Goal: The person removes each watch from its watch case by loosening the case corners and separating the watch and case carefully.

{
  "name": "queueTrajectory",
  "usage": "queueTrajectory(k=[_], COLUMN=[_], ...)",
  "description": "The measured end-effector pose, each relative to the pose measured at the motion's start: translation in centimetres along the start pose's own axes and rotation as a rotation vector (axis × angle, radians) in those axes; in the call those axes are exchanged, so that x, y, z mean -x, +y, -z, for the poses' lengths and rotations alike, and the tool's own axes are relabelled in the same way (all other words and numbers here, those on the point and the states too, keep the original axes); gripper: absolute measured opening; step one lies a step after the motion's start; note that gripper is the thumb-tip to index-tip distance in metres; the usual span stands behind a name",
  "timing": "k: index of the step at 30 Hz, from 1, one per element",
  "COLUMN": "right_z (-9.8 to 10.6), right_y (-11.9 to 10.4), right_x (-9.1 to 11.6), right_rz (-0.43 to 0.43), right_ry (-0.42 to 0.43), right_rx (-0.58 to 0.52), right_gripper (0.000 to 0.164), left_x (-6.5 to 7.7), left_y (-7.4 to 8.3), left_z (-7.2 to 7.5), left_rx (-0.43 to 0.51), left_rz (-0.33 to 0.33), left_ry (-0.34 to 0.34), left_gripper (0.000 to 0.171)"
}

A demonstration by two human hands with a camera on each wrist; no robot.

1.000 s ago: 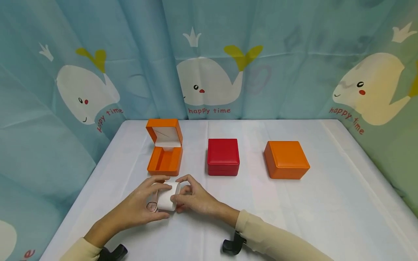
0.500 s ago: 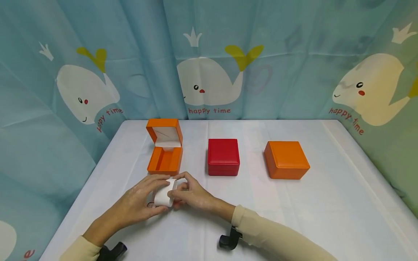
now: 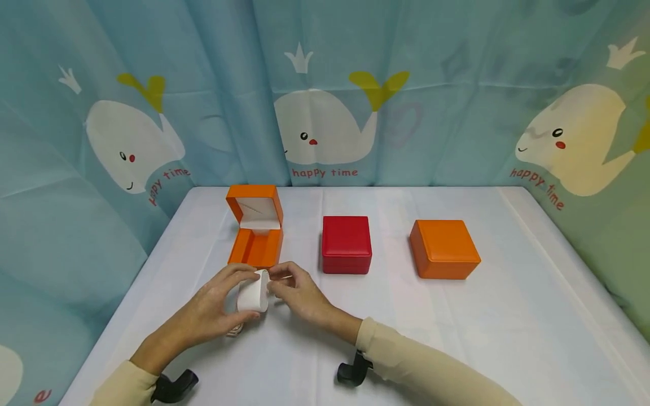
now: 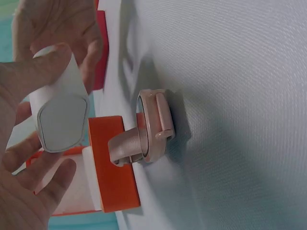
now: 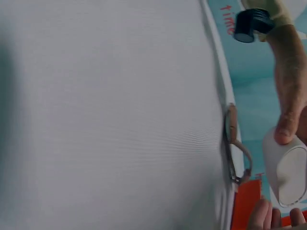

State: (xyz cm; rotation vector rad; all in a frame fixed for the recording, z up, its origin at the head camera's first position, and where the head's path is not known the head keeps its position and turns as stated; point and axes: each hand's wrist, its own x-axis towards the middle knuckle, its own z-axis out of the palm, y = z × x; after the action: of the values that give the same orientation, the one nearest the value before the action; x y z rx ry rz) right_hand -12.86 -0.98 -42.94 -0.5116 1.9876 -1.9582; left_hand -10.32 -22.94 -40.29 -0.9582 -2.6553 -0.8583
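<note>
My left hand grips a white watch cushion between thumb and fingers, over the table in front of the opened orange box. My right hand is at the cushion's right end, its fingers loosely bent and the fingertips close by that end. On the tabletop below my left hand is a pinkish wristwatch, standing on its side with its strap looped; in the head view the hand hides most of it. The box's orange compartment shows no cushion, and its lid stands up with a white lining.
A shut red box stands right of the opened one, with a shut orange box farther right. White cloth covers the table. A blue curtain with whale prints hangs behind it. Black mounts sit at both wrists.
The cushion has moved a little left and away from the person in my left hand. My right fingers have come off its end. The watch, earlier beside the cushion, now shows below the left hand.
</note>
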Motion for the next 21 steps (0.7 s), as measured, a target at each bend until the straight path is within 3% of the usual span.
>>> queueTrajectory(k=[5, 9, 14, 21], right_z=[0.4, 0.7, 1.1, 0.9], right_y=[-0.2, -0.1, 0.1, 0.2], right_x=[-0.7, -1.4, -1.6, -1.6], right_rz=[0.102, 0.152, 0.171, 0.214], right_ry=[0.027, -0.017, -0.137, -0.179], right_rx=[0.201, 0.519, 0.92, 1.147], right_gripper=[0.03, 0.043, 0.049, 0.065], left_x=[-0.1, -0.1, -0.1, -0.3], left_y=[-0.4, -0.7, -0.9, -1.3], left_z=[0.1, 0.3, 0.5, 0.6], left_rx=[0.024, 0.016, 0.038, 0.1], left_rz=[-0.005, 0.0, 0.057, 0.105], left_ry=[0.041, 0.062, 0.061, 0.067], left_gripper=[0.071, 0.073, 0.077, 0.076])
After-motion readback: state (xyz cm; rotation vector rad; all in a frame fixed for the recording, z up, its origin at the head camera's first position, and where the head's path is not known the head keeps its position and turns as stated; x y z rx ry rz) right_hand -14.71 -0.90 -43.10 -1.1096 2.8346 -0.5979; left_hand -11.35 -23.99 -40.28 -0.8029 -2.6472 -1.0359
